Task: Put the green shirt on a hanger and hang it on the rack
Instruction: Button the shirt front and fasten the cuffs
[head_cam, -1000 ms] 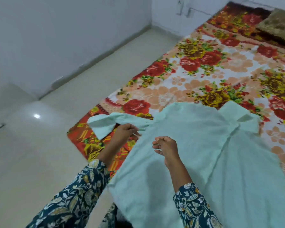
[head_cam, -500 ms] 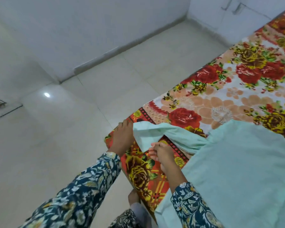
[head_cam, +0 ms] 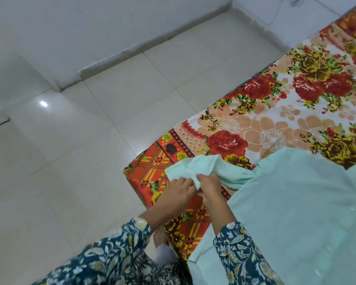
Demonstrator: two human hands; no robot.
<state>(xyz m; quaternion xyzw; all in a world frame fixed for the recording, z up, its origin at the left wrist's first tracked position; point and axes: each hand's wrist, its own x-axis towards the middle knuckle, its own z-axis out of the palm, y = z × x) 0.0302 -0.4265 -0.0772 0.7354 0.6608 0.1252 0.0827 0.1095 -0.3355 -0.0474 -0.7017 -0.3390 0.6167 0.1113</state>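
The pale green shirt [head_cam: 296,202] lies spread flat over the near right part of a floral bed. Its left sleeve [head_cam: 195,167] stretches out toward the bed's corner. My left hand [head_cam: 179,191] and my right hand [head_cam: 211,187] meet at the sleeve's cuff end, and the fingers of both pinch the cuff fabric. The shirt's collar is out of view to the right. No hanger and no rack appear in the view.
The bed carries a red, orange and cream floral sheet [head_cam: 275,112]; its corner [head_cam: 132,171] is just left of my hands. A white tiled floor [head_cam: 80,151] fills the left, with white walls [head_cam: 90,38] behind. My bare foot [head_cam: 160,238] stands by the bed edge.
My view has swung left toward the bed's corner. My hands came together at the sleeve's cuff: the left moved right from the bed's corner, and both now pinch the fabric.
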